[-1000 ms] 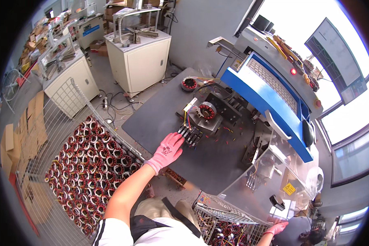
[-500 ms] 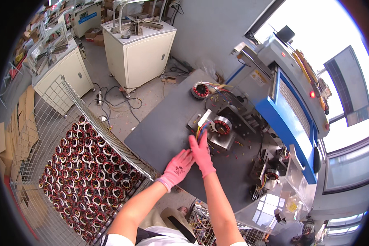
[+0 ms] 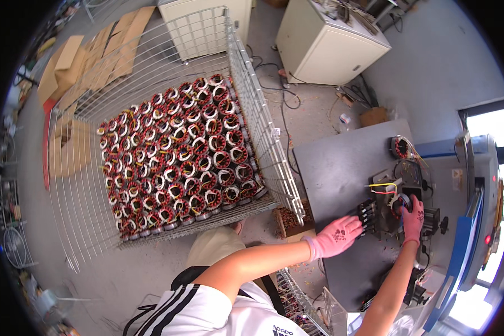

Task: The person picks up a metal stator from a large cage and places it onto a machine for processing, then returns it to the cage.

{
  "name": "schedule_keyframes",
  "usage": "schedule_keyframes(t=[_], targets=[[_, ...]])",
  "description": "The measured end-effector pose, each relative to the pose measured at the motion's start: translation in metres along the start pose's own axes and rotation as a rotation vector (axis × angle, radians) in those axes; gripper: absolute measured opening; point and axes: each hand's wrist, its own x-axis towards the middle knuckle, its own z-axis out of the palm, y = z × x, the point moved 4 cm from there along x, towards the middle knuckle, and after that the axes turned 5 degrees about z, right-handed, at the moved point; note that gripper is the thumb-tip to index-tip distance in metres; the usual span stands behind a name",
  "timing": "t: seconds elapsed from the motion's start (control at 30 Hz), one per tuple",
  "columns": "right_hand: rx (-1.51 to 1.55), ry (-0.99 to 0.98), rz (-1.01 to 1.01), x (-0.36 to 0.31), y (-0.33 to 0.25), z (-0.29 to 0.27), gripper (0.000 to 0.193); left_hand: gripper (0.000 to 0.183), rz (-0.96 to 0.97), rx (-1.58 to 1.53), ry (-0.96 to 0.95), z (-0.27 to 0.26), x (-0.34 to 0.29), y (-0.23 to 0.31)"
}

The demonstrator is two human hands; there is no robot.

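In a pink glove, my right hand (image 3: 413,221) grips the rim of a motor stator (image 3: 400,205) at a metal fixture (image 3: 387,193) on the dark table. Yellow and red lead wires (image 3: 382,186) stick out from that stator toward the left. My left hand (image 3: 337,236), also gloved in pink, is held flat with its fingers stretched out and holds nothing. Its fingertips are beside a row of black clamp-like blocks (image 3: 366,217); whether they touch is unclear. Another stator (image 3: 400,147) with loose wires rests at the table's far right.
A wire mesh cage (image 3: 280,162) on the left holds rows of stators (image 3: 176,151). The blue and grey machine (image 3: 465,246) borders the table (image 3: 330,162) on the right. Beyond are a cream cabinet (image 3: 325,47) and floor cables (image 3: 285,101). Cardboard (image 3: 117,47) leans behind the cage.
The view has swung left, bringing the cage toward the middle. My right hand has gone from the wires to the stator's rim. My hands, close together before, are now apart.
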Motion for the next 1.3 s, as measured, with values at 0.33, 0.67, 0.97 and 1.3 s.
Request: schedule_keyframes(t=[0.33,0.67,0.97,1.3], targets=[[0.78,-0.525,-0.052,-0.217,-0.137,-0.001,0.043,0.064,-0.35,-2.396,0.569,-0.057,-0.083,0.068],[1.505,-0.829,0.229,-0.297,-0.2,0.065,0.042,0.052,-0.357,-2.338,0.886,-0.07,-0.24,0.105],[1.663,-1.094,0.371,-0.328,-0.281,0.112,0.054,0.054,-0.374,-2.524,1.155,-0.09,-0.324,0.078],[1.631,-1.118,0.364,-0.332,-0.345,0.143,0.047,0.056,-0.382,-2.611,1.219,-0.137,-0.367,0.045]])
